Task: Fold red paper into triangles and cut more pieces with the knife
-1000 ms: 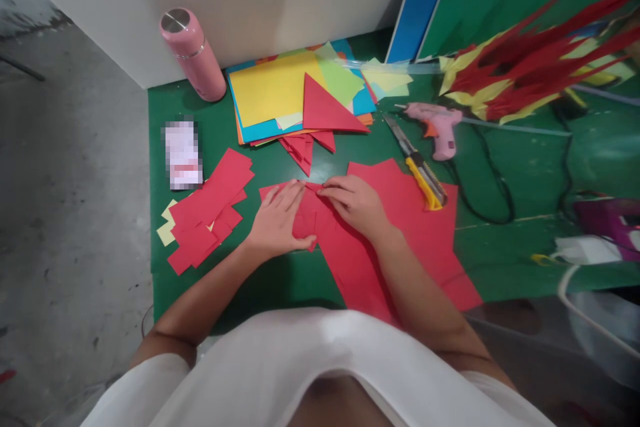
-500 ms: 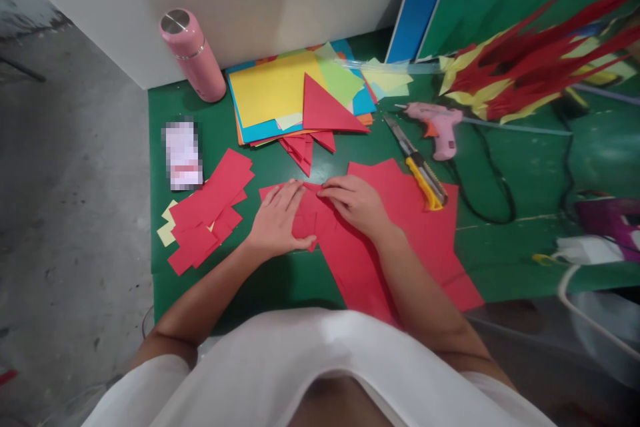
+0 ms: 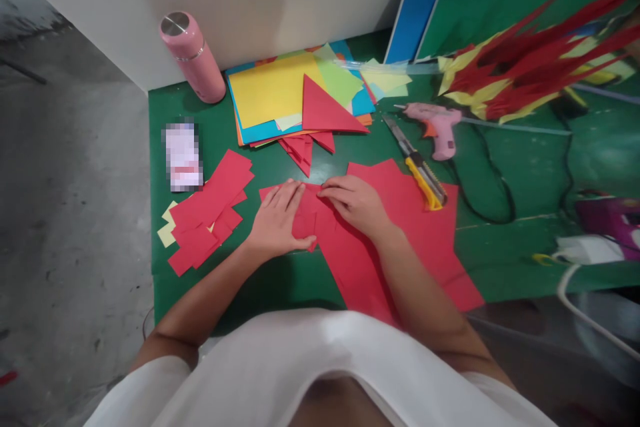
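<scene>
Both of my hands rest on a small red paper piece [image 3: 309,213] lying on a spread of large red sheets [image 3: 400,233] on the green table [image 3: 280,283]. My left hand [image 3: 277,221] lies flat on the piece's left side, fingers stretched out, thumb along its lower edge. My right hand [image 3: 356,203] presses its fingertips down on the top right of the piece, fingers close together and pointing left.
Cut red rectangles [image 3: 210,210] lie left of my hands, below a blurred card [image 3: 183,155]. Behind are a pink flask [image 3: 193,57], a stack of coloured paper [image 3: 295,93] with red triangles, a yellow utility knife [image 3: 417,163], a pink glue gun [image 3: 437,128] and a red-and-yellow paper piece [image 3: 525,63].
</scene>
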Tool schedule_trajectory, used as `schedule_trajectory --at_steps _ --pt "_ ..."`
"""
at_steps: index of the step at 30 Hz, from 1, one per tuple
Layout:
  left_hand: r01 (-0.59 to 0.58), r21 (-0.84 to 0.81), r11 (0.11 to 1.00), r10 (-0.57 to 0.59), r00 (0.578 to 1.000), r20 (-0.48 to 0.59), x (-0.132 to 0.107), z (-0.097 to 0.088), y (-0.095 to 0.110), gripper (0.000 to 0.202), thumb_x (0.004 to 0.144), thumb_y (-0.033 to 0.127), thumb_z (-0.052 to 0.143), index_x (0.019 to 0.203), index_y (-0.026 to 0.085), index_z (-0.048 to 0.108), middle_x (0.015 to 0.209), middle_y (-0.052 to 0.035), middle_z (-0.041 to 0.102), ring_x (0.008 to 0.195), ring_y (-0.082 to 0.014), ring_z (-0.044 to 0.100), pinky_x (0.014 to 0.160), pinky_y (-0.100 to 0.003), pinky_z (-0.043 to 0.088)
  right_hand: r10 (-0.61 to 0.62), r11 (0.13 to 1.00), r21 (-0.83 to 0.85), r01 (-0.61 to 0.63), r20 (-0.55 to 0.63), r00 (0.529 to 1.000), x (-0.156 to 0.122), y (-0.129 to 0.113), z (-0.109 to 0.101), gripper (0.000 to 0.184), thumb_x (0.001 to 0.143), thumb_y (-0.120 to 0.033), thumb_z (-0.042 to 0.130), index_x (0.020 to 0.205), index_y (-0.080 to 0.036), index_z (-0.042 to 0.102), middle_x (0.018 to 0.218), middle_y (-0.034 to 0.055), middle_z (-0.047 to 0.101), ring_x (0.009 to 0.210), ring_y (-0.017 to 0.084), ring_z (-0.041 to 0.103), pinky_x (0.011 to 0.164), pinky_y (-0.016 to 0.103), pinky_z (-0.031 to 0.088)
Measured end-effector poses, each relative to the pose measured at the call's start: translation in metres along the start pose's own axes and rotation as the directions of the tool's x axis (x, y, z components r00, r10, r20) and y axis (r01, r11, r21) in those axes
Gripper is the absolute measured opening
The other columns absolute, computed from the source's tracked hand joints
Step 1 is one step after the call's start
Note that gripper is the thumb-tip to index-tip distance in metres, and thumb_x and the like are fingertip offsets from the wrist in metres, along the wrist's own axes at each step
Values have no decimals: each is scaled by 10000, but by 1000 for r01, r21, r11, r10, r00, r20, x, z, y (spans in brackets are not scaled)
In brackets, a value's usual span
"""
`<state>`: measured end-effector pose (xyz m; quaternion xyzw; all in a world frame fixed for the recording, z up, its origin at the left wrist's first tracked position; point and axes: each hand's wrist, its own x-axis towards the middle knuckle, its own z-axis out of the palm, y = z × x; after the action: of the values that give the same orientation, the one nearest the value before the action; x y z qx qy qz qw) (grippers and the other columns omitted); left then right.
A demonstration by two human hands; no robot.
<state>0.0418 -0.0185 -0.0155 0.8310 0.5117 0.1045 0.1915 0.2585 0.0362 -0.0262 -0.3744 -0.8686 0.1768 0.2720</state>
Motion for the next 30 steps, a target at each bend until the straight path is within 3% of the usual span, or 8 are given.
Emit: schedule_trajectory --at_steps 15,30 --pt "15 -2 1000 -15 1000 14 0 -1 0 1014 704 561 720 1499 88 303 1531 -225 375 1460 -374 303 1179 -513 268 -34 999 -22 33 -16 999 2 -1 -1 274 974 -169 448 927 -229 711 945 69 725 855 206 660 751 359 536" --pt "25 20 999 -26 998 48 1 -3 2 979 721 543 710 1502 102 316 1563 -173 358 1495 -342 230 1218 -484 212 -40 999 -19 40 -5 999 3 -2 -1 269 967 -150 447 924 -202 707 951 88 721 861 207 639 756 349 521"
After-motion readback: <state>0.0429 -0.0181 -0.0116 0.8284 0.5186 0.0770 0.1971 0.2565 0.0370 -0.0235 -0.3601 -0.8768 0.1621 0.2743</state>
